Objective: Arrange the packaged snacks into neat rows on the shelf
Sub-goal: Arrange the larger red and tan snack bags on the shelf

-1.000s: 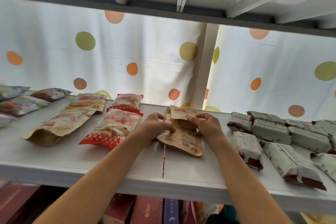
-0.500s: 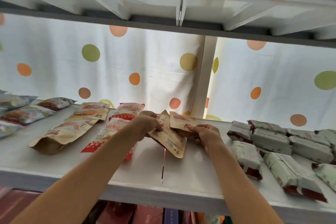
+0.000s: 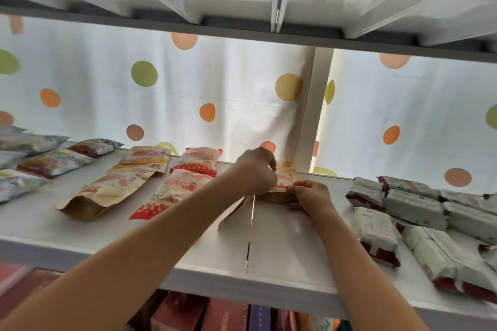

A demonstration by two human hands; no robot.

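On the white shelf (image 3: 282, 250), a small brown paper snack pouch (image 3: 286, 179) lies at the back middle, against the dotted curtain. My left hand (image 3: 255, 172) pinches its upper edge, and my right hand (image 3: 309, 196) grips its near end. A second brown pouch (image 3: 232, 213) shows beneath my left wrist, mostly hidden by the arm. To the left lie two kraft pouches (image 3: 107, 191) in a line and two red-and-white packets (image 3: 174, 191) in a line. Green-and-white wrapped bars (image 3: 376, 236) are spread on the right.
Several colourful foil bags (image 3: 51, 162) sit at the far left. A white upright post (image 3: 312, 115) stands behind the pouch. The upper shelf's underside (image 3: 277, 8) hangs low overhead. Red and purple boxes (image 3: 226, 317) fill the level below.
Both hands moved toward the back of the shelf with the pouches. The pouch with the barcode, held up half a second ago, now lies low under my left wrist.
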